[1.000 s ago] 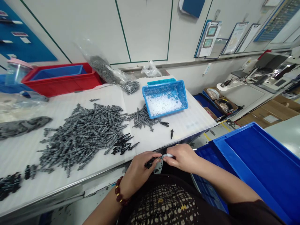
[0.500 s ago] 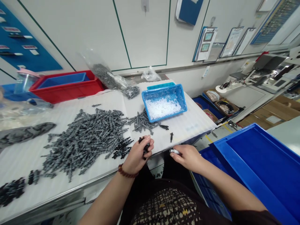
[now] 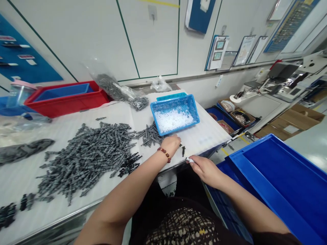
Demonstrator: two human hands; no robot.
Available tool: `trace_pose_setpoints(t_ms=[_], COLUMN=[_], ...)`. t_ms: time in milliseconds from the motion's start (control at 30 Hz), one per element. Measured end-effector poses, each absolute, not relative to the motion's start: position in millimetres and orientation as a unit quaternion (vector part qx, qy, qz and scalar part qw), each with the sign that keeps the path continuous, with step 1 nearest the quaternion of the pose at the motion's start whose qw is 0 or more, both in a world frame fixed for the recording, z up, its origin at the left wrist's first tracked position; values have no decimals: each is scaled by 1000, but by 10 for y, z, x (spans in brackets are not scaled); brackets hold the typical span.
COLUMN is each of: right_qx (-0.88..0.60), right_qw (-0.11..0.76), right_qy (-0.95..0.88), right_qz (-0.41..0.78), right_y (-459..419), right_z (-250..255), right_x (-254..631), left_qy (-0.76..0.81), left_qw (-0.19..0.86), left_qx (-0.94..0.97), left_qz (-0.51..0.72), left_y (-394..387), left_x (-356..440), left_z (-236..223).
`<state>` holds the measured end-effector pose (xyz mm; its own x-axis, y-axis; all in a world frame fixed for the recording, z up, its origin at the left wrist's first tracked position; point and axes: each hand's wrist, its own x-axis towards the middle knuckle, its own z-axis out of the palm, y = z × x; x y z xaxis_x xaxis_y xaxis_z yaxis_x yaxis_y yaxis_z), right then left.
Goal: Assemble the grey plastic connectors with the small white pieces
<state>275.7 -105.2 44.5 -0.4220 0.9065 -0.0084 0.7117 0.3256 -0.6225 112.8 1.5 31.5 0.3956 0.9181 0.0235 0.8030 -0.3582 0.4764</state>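
My left hand (image 3: 171, 142), with a bead bracelet on the wrist, reaches over the white table (image 3: 204, 134) to a small heap of grey parts (image 3: 149, 134) beside the blue basket (image 3: 174, 114) of white pieces. Its fingers curl down onto the parts; what they hold is hidden. A single black part (image 3: 183, 151) lies just right of it. My right hand (image 3: 204, 168) stays at the table's front edge, closed on a small white-tipped tool (image 3: 189, 159). A big pile of grey parts (image 3: 87, 154) and a few black ones (image 3: 129, 164) lie to the left.
A red bin (image 3: 63, 97) with a blue tray inside stands at the back left, next to plastic bags of grey parts (image 3: 114, 89). Large blue crates (image 3: 276, 183) sit at my right. More black parts (image 3: 12, 209) lie at the near left.
My left hand moved from my lap, where it met the right hand, forward over the table to the small grey heap. The right hand rose slightly to the table edge, still gripping the tool.
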Motion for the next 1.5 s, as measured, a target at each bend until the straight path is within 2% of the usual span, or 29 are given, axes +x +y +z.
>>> trace_pose_setpoints(t_ms=[200, 367, 467, 733, 967, 1233, 1500], right_qx=[-507, -504, -497, -464, -458, -483, -431], right_qw=[181, 149, 124, 82, 51, 65, 71], right_qy=[-797, -811, -824, -853, -862, -859, -869], right_qz=[273, 256, 244, 225, 211, 159, 232], right_y=[-1020, -1016, -1019, -1054, -1072, -1085, -1063], right_z=[455, 487, 510, 602, 645, 555, 609], right_x=[2779, 2738, 2689, 2571, 2457, 2420, 2468], left_qy=[534, 522, 510, 497, 468, 456, 481], left_qw=[212, 443, 487, 505, 445, 423, 536], left_qx=[784, 626, 601, 618, 672, 692, 604], left_qz=[236, 374, 375, 339, 361, 365, 342], left_y=[-196, -675, -891, -1066, -1125, -1160, -1137], left_x=[903, 678, 600, 517, 524, 522, 528], left_z=[510, 500, 451, 417, 386, 377, 354])
